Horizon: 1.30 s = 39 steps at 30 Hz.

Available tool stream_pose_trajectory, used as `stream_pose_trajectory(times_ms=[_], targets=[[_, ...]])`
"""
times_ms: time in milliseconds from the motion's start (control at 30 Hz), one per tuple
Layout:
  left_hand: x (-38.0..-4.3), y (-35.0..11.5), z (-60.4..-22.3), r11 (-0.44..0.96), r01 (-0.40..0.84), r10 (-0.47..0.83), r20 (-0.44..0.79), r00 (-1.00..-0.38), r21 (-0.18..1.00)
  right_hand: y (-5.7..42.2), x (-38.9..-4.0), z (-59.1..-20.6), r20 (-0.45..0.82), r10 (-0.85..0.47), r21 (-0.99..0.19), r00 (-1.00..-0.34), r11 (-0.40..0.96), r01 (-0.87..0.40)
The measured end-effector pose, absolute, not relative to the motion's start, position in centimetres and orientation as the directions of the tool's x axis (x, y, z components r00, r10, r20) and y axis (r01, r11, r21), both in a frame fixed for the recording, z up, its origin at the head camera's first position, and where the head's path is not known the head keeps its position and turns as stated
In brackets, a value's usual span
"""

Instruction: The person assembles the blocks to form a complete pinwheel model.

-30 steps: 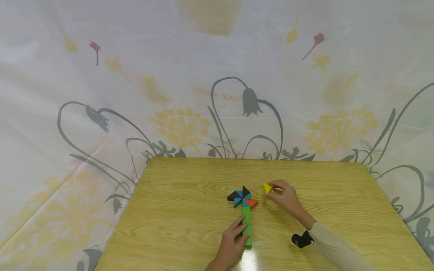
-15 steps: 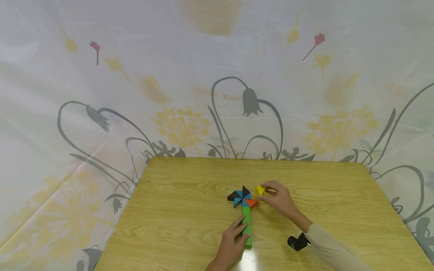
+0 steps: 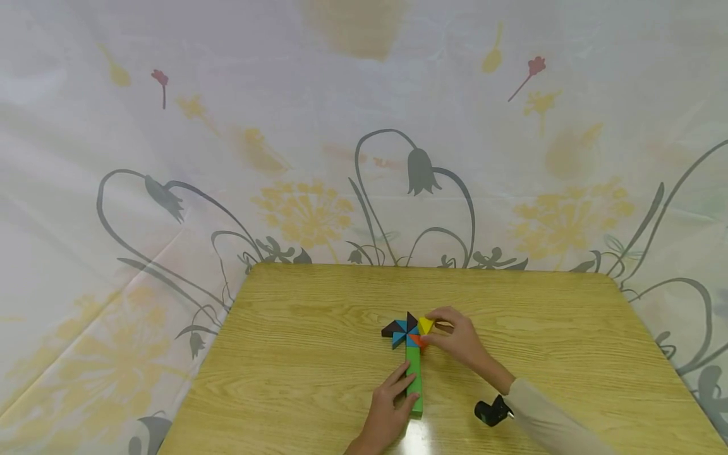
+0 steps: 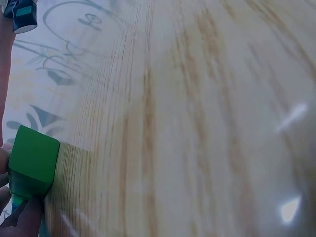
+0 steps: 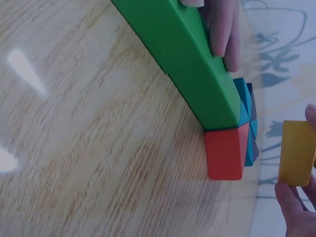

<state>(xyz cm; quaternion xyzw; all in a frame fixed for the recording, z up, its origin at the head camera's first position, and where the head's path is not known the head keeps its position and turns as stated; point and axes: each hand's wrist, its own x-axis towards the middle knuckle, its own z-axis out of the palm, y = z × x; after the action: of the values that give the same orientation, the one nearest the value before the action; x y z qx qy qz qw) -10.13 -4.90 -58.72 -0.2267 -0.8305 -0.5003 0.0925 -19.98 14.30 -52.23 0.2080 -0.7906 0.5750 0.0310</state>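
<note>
My right hand (image 3: 457,338) pinches a yellow triangular block (image 3: 425,325) between thumb and fingers, close beside the pinwheel. That pinwheel is made of small wedges: blue (image 3: 400,338), black (image 3: 391,328) and orange-red (image 3: 417,341). The right hand partly covers the orange-red wedge. Below the pinwheel a long green bar (image 3: 414,360) runs toward the person like a stem; the right wrist view shows a seam along it. My left hand (image 3: 388,411) rests on this bar from the left, fingers fairly straight. In the right wrist view, the yellow block (image 5: 296,153) is apart from the orange-red wedge (image 5: 226,153).
The blocks lie on a wood-grain table (image 3: 301,354). A small black device (image 3: 491,411) sits by the right wrist, with the right sleeve (image 3: 546,417) behind it. A pale flower-printed sheet (image 3: 307,126) hangs beyond the table's far edge.
My right hand has carried the yellow block leftward to the pinwheel's right side, partly covering the orange-red wedge. The black device moved left with the wrist. My left hand stays in place.
</note>
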Motion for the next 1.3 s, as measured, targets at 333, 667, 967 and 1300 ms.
stream_pose_trajectory(times_ms=[333, 667, 967, 1300], targets=[[-10.1, -4.9, -58.8, 0.396, 0.489, 0.28, 0.405, -0.871, 0.777, 13.2, -20.2, -53.5, 0.289, -0.299, -0.904, -0.909, 0.226, -0.362], [-10.2, -4.9, -59.0, 0.372, 0.501, 0.293, 0.413, -0.862, 0.782, 11.5, -18.2, -50.8, 0.323, -0.326, -0.884, -0.889, 0.231, -0.406], [-10.1, -4.9, -59.1, 0.396, 0.52, 0.271, 0.444, -0.854, 0.757, 10.6, -18.4, -52.3, 0.35, -0.33, -0.856, -0.877, 0.267, -0.442], [-9.7, -4.6, -58.8, 0.406, 0.498, 0.24, 0.436, -0.867, 0.766, 10.0, -19.0, -54.3, 0.298, -0.377, -0.874, -0.877, 0.261, -0.409]])
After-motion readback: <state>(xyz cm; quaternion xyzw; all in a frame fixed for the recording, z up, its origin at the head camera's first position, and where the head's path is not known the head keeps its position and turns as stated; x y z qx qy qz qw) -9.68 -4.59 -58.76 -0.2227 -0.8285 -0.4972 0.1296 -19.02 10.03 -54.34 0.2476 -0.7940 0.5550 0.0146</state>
